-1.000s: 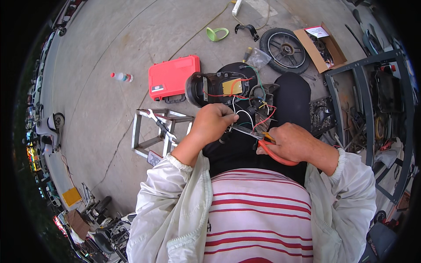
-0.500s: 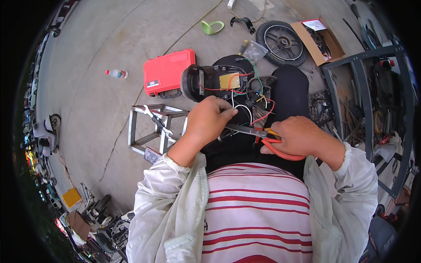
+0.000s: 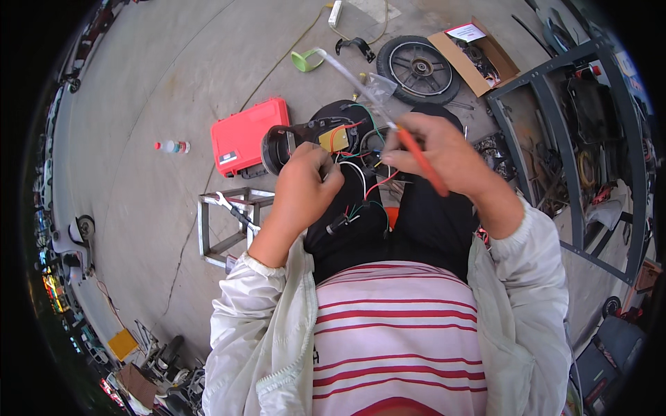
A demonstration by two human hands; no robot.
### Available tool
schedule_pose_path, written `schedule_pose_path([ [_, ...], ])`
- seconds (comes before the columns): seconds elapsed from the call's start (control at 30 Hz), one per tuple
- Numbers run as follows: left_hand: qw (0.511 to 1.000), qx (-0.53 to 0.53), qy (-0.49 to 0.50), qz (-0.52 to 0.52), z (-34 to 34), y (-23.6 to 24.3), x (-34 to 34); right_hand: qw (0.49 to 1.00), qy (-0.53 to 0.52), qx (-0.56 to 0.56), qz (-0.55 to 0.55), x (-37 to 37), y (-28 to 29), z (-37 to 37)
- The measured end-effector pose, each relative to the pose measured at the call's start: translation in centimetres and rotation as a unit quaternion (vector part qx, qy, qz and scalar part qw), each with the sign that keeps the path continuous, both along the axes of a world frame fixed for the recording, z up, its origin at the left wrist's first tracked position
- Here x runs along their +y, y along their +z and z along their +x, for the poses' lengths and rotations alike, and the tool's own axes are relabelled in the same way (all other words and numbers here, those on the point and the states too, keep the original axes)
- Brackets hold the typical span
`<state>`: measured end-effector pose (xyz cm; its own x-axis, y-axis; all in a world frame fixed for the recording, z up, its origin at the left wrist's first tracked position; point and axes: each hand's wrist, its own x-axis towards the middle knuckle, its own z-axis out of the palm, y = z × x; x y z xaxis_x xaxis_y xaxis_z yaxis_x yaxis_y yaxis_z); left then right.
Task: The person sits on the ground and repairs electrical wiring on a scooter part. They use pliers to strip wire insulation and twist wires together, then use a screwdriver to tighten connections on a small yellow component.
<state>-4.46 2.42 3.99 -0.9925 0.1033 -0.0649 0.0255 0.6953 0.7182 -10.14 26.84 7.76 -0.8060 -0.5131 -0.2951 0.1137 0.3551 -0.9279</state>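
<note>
My left hand is closed in a pinch beside a bundle of thin wires; what lies between its fingertips is hidden. A looping white wire and a red wire run close by. My right hand grips a hand tool by its orange handle; its long, thin metal end points up and away to the left, blurred. The wires come from a black housing with a yellowish plate, lying by my knees. A black connector with cut-looking wire ends rests on my left thigh.
A red hard case and a metal frame stool with a wrench stand at left. A bottle lies farther left. Ahead are a wheel and an open carton; a grey rack is at right.
My right hand has lifted the orange-handled tool up and away from the wires by my left hand, and turned it. My left hand stays pinched near the wires. The whole view has shifted.
</note>
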Motion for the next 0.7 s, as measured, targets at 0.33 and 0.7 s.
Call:
schedule_pose_path([
  [0.33, 0.963, 0.016, 0.115, 0.243, 0.8, -4.5, 1.4, 0.988, -0.062, 0.099, 0.1, -4.8, -4.3, 1.8],
  [0.7, 0.853, -0.163, 0.117, 0.482, 0.6, -4.0, 2.1, 0.994, -0.095, -0.021, 0.043, -3.9, -3.5, 2.2],
])
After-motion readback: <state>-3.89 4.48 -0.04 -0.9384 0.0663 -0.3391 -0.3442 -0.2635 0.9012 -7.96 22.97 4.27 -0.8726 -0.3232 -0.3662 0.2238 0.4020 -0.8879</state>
